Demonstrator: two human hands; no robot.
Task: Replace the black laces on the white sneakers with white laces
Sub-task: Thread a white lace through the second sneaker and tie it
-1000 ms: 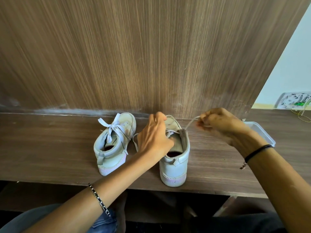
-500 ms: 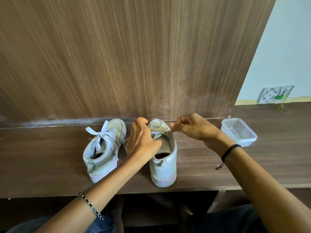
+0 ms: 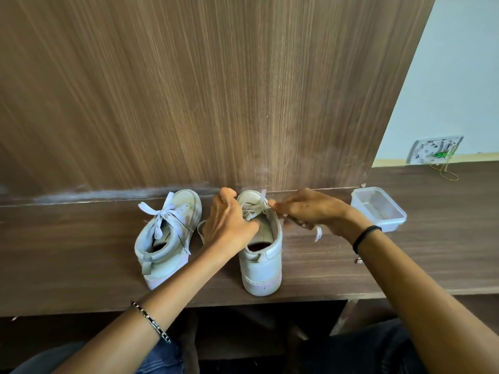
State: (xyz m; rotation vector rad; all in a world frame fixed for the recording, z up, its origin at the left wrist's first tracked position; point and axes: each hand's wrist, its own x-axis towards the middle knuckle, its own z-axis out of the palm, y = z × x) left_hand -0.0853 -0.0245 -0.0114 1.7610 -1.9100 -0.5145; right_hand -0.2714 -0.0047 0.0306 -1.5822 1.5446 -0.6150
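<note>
A dark wood-grain surface (image 3: 81, 265) below a wooden back panel (image 3: 189, 90) carries two white shoes heel-out: the left sneaker (image 3: 167, 238), bow-tied, the right sneaker (image 3: 264, 265) with its white lace (image 3: 255, 206) loose, and, well right, a clear plastic container (image 3: 378, 209).

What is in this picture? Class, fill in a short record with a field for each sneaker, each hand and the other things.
Left sneaker: laced, tied in a bow, untouched
Right sneaker: heel toward the camera, white lace in but untied
Left hand: grips the right sneaker's left side
Right hand: pinches the white lace; a lace end hangs below it
Plastic container: right of both sneakers, apart
Surface: wooden shelf
</note>
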